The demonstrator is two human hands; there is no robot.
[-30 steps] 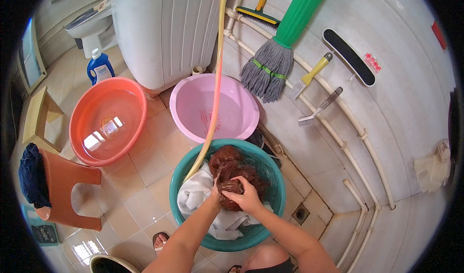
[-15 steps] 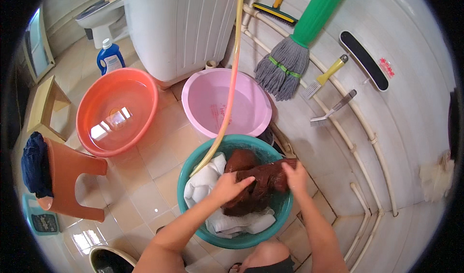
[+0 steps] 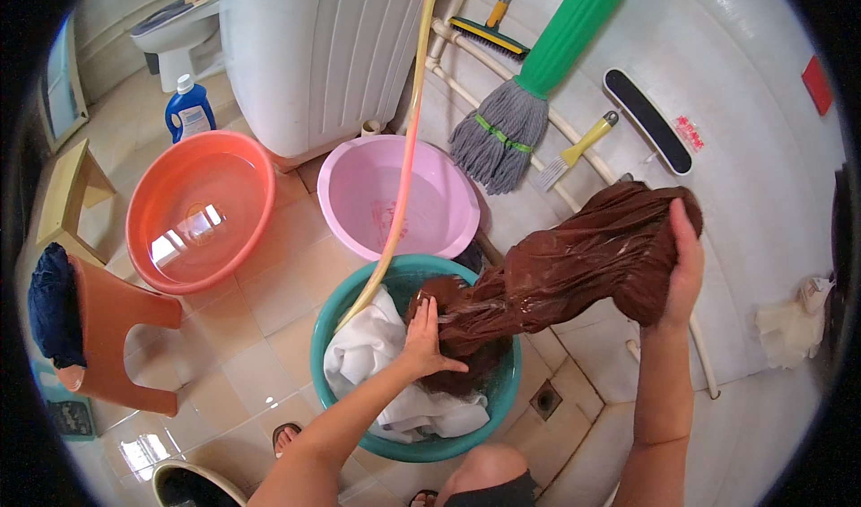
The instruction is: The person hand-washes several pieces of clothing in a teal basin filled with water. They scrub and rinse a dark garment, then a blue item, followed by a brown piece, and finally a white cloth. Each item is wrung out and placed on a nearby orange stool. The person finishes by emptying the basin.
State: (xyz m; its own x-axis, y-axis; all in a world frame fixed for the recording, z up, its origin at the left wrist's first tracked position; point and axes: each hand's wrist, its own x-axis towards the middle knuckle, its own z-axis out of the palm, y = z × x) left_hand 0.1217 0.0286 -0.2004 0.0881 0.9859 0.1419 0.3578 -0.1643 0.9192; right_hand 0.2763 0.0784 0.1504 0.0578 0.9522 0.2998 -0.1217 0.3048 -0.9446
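Observation:
A wet brown garment stretches from a teal basin up to the right, twisted and dripping. Its raised end is gripped by my right hand, out beyond the basin's right side; the fingers are partly hidden behind the cloth. My left hand lies over the lower part of the garment inside the basin, fingers stretched and thumb apart. White cloth fills the basin's left and near side. A yellowish hose hangs down into the basin at its left rim.
A pink basin and an orange basin of water stand beyond. Left are an orange stool with dark blue cloth and a blue bottle. A mop, brushes and pipes line the right wall. A floor drain lies right.
My right hand has risen up and to the right, drawing the brown garment out of the basin into a long stretch. My left hand stays over the basin, its fingers now straighter.

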